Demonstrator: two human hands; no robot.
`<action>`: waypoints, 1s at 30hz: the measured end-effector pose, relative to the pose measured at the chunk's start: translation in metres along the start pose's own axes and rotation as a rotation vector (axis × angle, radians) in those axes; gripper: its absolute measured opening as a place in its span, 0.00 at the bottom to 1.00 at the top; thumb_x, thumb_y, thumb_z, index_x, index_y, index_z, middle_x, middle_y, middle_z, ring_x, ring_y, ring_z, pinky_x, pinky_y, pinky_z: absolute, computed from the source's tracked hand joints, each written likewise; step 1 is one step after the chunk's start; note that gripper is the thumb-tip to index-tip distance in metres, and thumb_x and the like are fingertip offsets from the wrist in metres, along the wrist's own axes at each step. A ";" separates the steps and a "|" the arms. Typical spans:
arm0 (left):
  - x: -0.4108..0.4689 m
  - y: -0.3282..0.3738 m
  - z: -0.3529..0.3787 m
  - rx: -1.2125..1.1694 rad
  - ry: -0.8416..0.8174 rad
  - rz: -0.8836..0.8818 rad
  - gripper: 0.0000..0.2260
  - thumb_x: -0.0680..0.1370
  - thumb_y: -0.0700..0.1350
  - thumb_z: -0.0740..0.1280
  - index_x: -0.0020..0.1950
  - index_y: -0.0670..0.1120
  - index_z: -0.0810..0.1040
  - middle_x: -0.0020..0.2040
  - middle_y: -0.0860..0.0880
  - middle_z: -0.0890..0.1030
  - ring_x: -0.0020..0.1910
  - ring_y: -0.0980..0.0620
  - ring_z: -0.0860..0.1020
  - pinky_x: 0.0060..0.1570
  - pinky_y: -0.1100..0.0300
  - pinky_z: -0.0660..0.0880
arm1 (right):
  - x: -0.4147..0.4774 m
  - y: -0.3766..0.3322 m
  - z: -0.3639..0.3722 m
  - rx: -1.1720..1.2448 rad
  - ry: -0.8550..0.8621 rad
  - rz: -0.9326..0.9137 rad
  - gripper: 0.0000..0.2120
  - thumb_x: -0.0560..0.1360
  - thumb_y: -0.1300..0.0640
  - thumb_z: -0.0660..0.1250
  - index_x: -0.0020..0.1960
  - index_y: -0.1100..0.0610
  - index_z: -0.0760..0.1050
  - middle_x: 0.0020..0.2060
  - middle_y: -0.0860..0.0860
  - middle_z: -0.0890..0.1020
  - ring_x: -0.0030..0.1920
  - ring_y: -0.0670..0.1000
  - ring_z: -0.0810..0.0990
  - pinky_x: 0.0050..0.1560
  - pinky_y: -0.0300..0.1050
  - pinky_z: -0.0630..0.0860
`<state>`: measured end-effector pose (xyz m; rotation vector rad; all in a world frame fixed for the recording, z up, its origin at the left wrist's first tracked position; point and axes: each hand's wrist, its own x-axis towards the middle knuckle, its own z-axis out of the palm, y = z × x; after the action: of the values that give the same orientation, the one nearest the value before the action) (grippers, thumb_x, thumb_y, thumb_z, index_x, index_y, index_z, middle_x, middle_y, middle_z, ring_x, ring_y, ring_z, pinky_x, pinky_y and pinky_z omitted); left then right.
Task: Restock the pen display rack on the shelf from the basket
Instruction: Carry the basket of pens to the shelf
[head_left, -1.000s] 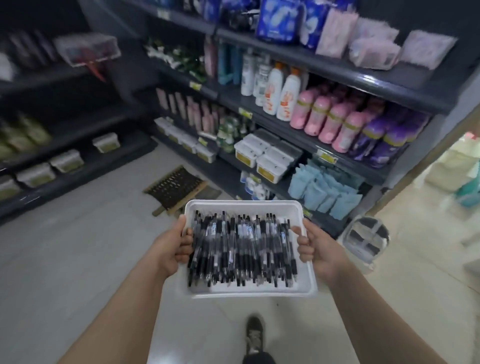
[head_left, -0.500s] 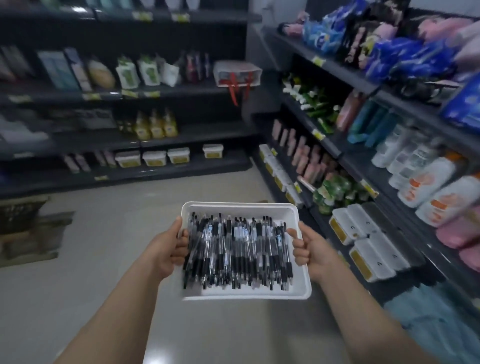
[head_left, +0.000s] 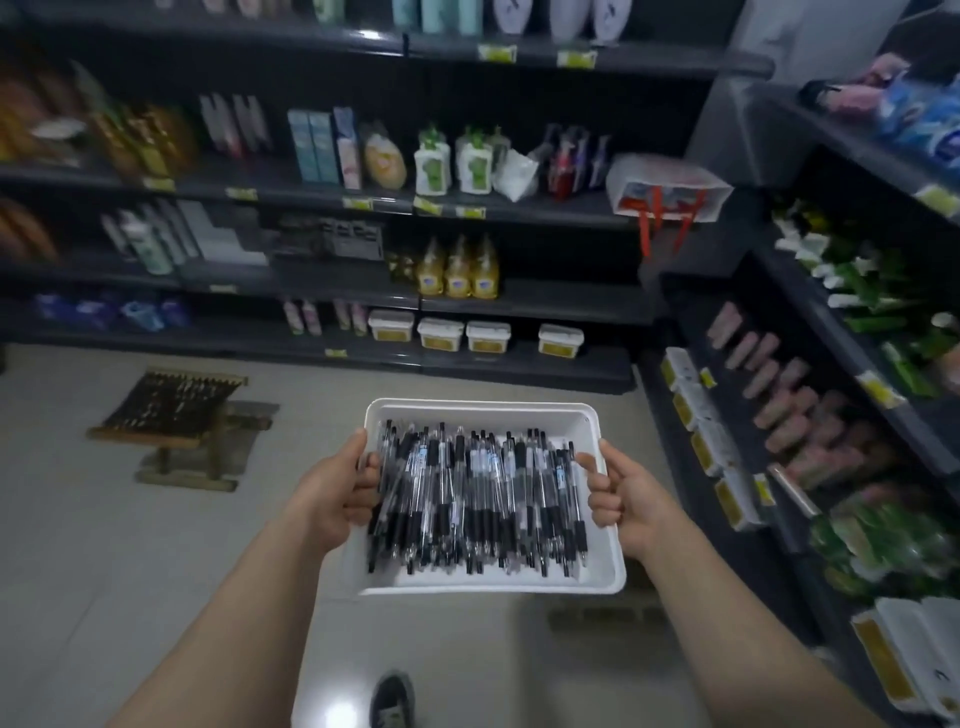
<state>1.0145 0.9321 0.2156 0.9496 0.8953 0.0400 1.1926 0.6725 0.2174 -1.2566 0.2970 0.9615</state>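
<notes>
I carry a white rectangular basket (head_left: 483, 413) at waist height over the shop floor. It is filled with several black-and-clear pens (head_left: 475, 499) lying side by side. My left hand (head_left: 340, 496) grips the basket's left rim, fingers curled over the edge. My right hand (head_left: 621, 496) grips the right rim the same way. A dark, blurred rack (head_left: 332, 239) stands on the middle shelf straight ahead; whether it is the pen display rack I cannot tell.
Dark shelving (head_left: 519, 306) with bottles, boxes and tubs runs across the back. More dark shelves (head_left: 810, 395) line the right side. A low wooden stool (head_left: 176, 421) stands on the pale floor at left. My shoe (head_left: 392, 701) shows at the bottom.
The view has swung left from the right-hand shelves to face the back shelving. Both hands keep the same grip on the basket.
</notes>
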 end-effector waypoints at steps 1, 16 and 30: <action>0.010 0.016 -0.010 -0.004 0.008 -0.003 0.20 0.82 0.59 0.53 0.36 0.48 0.66 0.24 0.55 0.59 0.18 0.58 0.55 0.17 0.70 0.51 | 0.014 -0.006 0.017 -0.003 -0.008 0.005 0.15 0.77 0.46 0.64 0.50 0.58 0.77 0.24 0.46 0.67 0.19 0.42 0.61 0.16 0.32 0.58; 0.132 0.193 -0.142 -0.070 0.197 0.029 0.20 0.81 0.60 0.56 0.35 0.49 0.67 0.24 0.55 0.61 0.20 0.58 0.56 0.18 0.67 0.52 | 0.192 -0.077 0.243 -0.090 -0.118 0.083 0.14 0.78 0.46 0.62 0.46 0.58 0.76 0.21 0.45 0.67 0.17 0.42 0.60 0.14 0.32 0.56; 0.277 0.322 -0.203 -0.238 0.310 0.071 0.20 0.81 0.60 0.56 0.35 0.49 0.68 0.27 0.54 0.62 0.20 0.57 0.56 0.18 0.68 0.53 | 0.380 -0.175 0.401 -0.261 -0.222 0.123 0.14 0.77 0.46 0.63 0.46 0.57 0.76 0.22 0.46 0.67 0.18 0.42 0.60 0.15 0.33 0.56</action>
<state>1.1663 1.3780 0.2144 0.7623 1.1145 0.3553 1.4287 1.2020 0.2133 -1.3644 0.0760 1.2647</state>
